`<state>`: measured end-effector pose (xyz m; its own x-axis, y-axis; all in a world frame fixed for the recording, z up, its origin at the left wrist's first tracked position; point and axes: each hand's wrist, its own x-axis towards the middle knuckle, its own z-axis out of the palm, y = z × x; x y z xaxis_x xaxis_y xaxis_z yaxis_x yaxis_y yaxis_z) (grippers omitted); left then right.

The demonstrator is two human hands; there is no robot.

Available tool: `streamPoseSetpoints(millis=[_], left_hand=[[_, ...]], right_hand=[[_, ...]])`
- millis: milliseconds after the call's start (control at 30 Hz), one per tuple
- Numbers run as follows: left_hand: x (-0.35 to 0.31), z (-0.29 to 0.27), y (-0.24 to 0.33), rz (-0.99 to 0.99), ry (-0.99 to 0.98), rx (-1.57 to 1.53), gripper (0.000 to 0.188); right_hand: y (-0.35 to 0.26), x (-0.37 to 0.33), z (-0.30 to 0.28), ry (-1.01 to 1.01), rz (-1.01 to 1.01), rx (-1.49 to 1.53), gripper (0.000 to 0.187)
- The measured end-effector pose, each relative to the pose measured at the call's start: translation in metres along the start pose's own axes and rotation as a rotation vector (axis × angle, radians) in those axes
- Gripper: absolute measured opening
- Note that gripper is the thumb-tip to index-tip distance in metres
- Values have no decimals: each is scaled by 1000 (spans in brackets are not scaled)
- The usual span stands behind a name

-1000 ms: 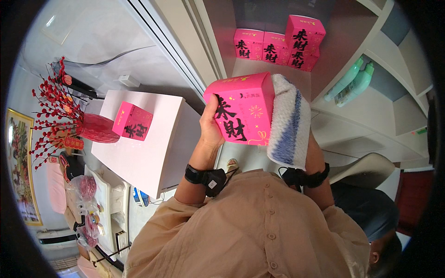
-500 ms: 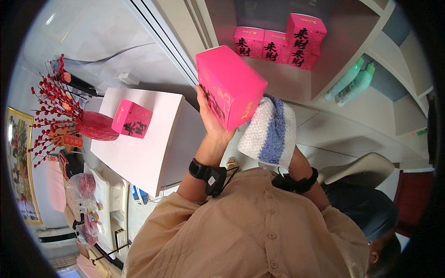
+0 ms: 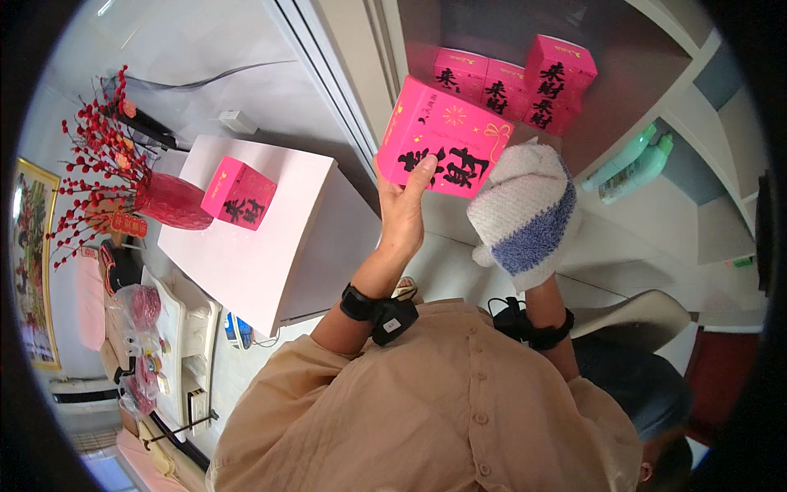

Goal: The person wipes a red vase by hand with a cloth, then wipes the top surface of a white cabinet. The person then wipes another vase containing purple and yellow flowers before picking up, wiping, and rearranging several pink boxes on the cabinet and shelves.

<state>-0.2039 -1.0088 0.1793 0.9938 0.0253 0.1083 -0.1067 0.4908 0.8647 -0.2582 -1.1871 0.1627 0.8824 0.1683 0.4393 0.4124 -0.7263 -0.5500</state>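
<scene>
Here, the left hand (image 3: 403, 205) hugs the pink box (image 3: 455, 123), likely for steadiness; can't tell the right hand's grip under cloth (image 3: 520, 209) beside it.

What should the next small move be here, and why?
Probably press the white-and-blue cloth against the held pink box: the left hand steadies the box, and the cloth, covering the right hand, sits by its lower corner.
</scene>
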Motion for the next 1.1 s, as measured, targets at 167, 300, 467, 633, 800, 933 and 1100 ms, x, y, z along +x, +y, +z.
streamPoseSetpoints(millis=[167, 300, 467, 633, 800, 933, 1100], left_hand=[[-17, 9, -2, 231, 109, 169, 58], [-32, 22, 2, 315, -137, 367, 69], [-38, 4, 15, 366, -119, 448, 70], [-40, -26, 41, 444, 37, 477, 73], [-53, -101, 94, 465, 396, 479, 62], [-75, -150, 127, 622, 696, 395, 58], [-92, -197, 151, 772, 884, 366, 54]], right_hand=[[-70, 40, 12, 108, 134, -103, 36], [77, -67, 88, 130, 440, 1997, 17], [-14, -12, 68, 130, 559, 1778, 23], [-7, -5, 48, -166, 512, 1738, 30], [36, -20, 67, -97, 563, 1894, 26], [24, -9, 68, -68, 576, 1869, 26], [20, 0, 74, -76, 581, 1883, 25]])
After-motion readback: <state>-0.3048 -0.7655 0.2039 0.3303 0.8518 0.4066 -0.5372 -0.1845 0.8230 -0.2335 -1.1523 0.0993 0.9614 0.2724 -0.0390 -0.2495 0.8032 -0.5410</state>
